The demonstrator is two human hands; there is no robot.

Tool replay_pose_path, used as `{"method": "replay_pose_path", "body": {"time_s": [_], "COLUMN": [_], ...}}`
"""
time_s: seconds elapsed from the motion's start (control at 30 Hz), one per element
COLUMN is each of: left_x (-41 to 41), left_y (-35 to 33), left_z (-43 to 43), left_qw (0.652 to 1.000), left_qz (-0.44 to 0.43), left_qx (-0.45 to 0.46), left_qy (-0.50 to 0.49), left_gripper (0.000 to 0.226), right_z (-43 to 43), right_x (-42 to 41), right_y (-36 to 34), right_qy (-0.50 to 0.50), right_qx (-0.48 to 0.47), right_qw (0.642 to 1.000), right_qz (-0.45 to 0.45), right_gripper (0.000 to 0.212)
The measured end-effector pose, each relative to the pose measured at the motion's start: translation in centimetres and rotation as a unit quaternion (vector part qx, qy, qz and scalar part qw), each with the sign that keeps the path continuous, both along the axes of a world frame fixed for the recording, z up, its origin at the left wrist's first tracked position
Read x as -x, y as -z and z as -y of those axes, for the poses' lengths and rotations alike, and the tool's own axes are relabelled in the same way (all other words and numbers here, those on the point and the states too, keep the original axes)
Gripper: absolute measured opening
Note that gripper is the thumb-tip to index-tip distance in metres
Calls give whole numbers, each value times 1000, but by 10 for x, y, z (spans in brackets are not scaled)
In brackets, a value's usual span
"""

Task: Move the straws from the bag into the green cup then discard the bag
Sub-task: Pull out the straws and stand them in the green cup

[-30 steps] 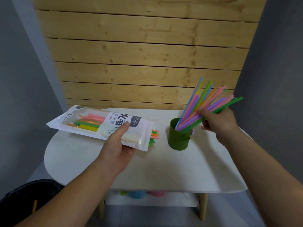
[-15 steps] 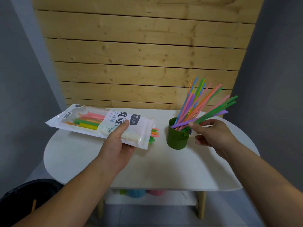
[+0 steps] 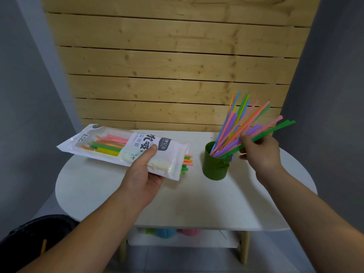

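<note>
**Straws Split Between Bag and Cup on a White Table**

Pale pine planks [image 3: 177,66] run across the wall behind a white, round-ended table [image 3: 197,203], with grey walls on either side. At the lower left corner sits a black bin [image 3: 29,233].

Going left to right, the white plastic straw bag [image 3: 110,142] comes first, held just above the left part of the table, lying roughly level with its open mouth turned right, toward the cup. A clear window on its left half shows pink, orange, green and yellow straws inside. Large black Chinese characters are printed beside the window, with small text that seems to read "Drink Straw" and a dark label of white characters too small to make out. A few straw ends [image 3: 187,162], pink, orange and green, poke out of the open mouth.

The left hand [image 3: 143,174] grips the bag near its open end, thumb pressed on the printed face and fingers closed underneath.

Right of the bag, apart from it, stands the dark green cup [image 3: 215,164], upright on the table. A fan of long coloured straws [image 3: 238,123] rises from it, leaning right: blue, green, pink, orange, purple.

The right hand [image 3: 260,152] has its fingers curled around the lowest straws of the fan, a green one and a purple one, above the cup's right side.

Under the table, green, blue and pink things lie blurred on a lower shelf [image 3: 177,239].
</note>
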State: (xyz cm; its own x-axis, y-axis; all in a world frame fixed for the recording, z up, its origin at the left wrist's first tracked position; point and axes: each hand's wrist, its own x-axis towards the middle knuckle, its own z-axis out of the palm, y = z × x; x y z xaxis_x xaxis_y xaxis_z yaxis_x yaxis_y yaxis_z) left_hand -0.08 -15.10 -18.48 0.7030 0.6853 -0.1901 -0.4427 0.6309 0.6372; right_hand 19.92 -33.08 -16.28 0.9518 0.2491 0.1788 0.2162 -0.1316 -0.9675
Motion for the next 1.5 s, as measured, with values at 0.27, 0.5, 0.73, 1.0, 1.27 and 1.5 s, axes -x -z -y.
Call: {"method": "replay_pose_path", "body": {"time_s": [0.27, 0.5, 0.73, 1.0, 1.27, 1.5], "left_x": [0, 1, 2, -1, -2, 0], "left_y": [-1, -2, -1, -2, -2, -4], "left_z": [0, 0, 3, 5, 7, 8], "left_qw": [1000, 1000, 1000, 999, 999, 999], "left_qz": [-11, -4, 9, 2, 6, 3], "left_qx": [-1, 0, -8, -37, -44, -38], "left_qy": [7, 3, 7, 12, 5, 4], "left_gripper": [40, 38, 44, 35, 35, 29], "right_z": [-4, 10, -4, -28, -29, -25], "right_x": [3, 32, 70, 90, 87, 86], "right_y": [1, -14, -21, -10, -7, -13], "right_qy": [-42, -117, -260, -267, -270, -247], "right_qx": [47, 220, 8, -51, -96, -88], "right_qw": [998, 954, 941, 928, 916, 923], "right_qz": [22, -166, -218, -255, -282, -281], "right_gripper": [8, 56, 22, 22, 5, 10]}}
